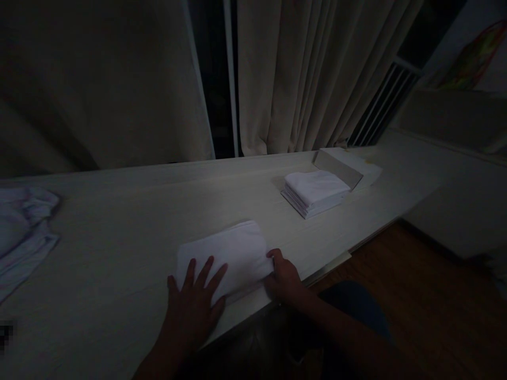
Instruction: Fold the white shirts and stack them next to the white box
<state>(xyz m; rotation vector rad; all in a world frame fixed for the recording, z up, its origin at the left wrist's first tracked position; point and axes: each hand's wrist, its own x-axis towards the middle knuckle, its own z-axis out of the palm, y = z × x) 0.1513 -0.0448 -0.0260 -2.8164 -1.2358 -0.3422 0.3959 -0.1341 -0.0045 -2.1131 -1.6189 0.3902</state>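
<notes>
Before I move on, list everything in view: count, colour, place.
Folded cloth: 1, white, centre foreground
Folded-cloth stack: 1, white, right of centre
Box: 1, white and grey, beyond stack
Crumpled fabric: count unclear, white, left
Tabletop: 1, off-white, across view
Curtains: 2, beige, behind tabletop
Barred panel: 1, dark with pale bars, right of curtains
Unidentified item: 1, red-green, top right
Pixelated patch: 1, dark, left edge
Wooden floor: 1, brown, lower right
Trouser leg: 1, blue, below tabletop edge
Left hand: 1, bare, spread on folded cloth
Right hand: 1, bare, at folded cloth's right edge
</notes>
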